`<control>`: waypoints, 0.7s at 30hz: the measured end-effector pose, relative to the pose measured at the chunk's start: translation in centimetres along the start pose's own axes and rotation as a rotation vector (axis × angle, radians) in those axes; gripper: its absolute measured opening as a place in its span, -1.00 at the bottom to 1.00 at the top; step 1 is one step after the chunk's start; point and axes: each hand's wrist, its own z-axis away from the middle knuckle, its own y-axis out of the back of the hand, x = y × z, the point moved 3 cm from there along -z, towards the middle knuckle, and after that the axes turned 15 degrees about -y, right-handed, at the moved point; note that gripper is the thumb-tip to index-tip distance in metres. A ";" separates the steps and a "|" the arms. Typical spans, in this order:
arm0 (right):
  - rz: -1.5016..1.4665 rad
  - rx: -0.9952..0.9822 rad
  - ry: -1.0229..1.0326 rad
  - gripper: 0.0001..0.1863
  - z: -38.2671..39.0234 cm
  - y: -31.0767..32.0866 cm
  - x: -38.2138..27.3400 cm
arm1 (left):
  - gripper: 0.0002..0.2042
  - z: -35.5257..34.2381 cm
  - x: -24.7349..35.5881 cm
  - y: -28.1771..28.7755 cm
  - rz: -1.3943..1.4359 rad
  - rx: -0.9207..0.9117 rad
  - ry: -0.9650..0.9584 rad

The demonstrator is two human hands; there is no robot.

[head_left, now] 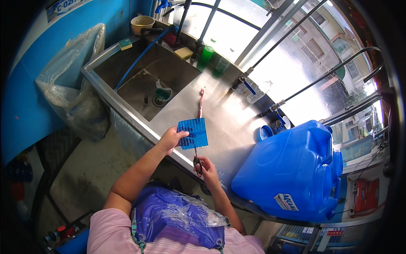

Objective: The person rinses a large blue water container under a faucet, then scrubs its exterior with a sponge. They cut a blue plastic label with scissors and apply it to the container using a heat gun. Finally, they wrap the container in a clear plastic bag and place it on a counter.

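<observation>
Stainless-steel worktop (228,122) spreads below a bright window (230,36), its sink basin (169,70) at ten o'clock from the blue printed sheet (198,134), taken as the dial's centre. That sheet is held up over the counter, just inside its near edge: the left hand (170,139), at nine o'clock, pinches its side between thumb and fingers. At five o'clock the right hand (207,168) grips black-handled scissors (197,164), their blades pointing to twelve and meeting the sheet's lower edge; whether they have bitten in is too small to tell. Judging by this pose, cutting is the step in hand. A clean snip would call for the sheet kept taut, left fingers clear of the blade line, while the right hand works the loops. A slim red-and-white implement (201,101) lies near twelve o'clock; a big blue jerrycan (270,165) rests at four.
</observation>
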 end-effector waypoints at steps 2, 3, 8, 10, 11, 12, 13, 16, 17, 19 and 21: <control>-0.013 0.005 0.041 -0.56 0.2 -0.2 -0.2 | -0.76 0.0 0.1 -0.1 -0.004 -0.006 -0.001; -0.020 0.010 0.060 -0.57 0.4 -0.2 -0.3 | -0.77 0.0 0.2 -0.2 -0.006 -0.010 0.000; -0.005 0.073 0.050 -0.57 0.6 -0.1 -0.2 | -0.73 0.0 0.3 -0.4 -0.013 -0.059 0.002; 0.029 0.098 0.062 -0.57 0.6 0.0 -0.1 | -0.70 0.1 0.3 -0.6 -0.041 -0.103 -0.032; 0.046 0.111 0.078 -0.56 0.6 0.0 0.0 | -0.68 0.1 0.3 -0.7 -0.054 -0.109 -0.050; 0.075 0.136 0.086 -0.56 0.6 0.1 0.1 | -0.66 0.2 0.3 -0.8 -0.060 -0.124 -0.068; 0.070 0.131 0.110 -0.55 0.6 0.1 0.1 | -0.64 0.3 0.4 -0.9 -0.074 -0.130 -0.086; 0.091 0.149 0.145 -0.53 0.7 0.1 0.0 | -0.60 0.5 0.3 -1.0 -0.086 -0.142 -0.041; 0.097 0.152 0.149 -0.54 0.8 0.1 -0.1 | -0.59 0.5 0.4 -1.1 -0.082 -0.153 -0.048; 0.087 0.136 0.151 -0.54 1.0 0.0 -0.2 | -0.57 0.5 0.6 -1.1 -0.091 -0.173 -0.041; 0.053 0.106 0.159 -0.55 1.2 -0.1 -0.5 | -0.57 0.5 0.9 -1.1 -0.108 -0.199 -0.050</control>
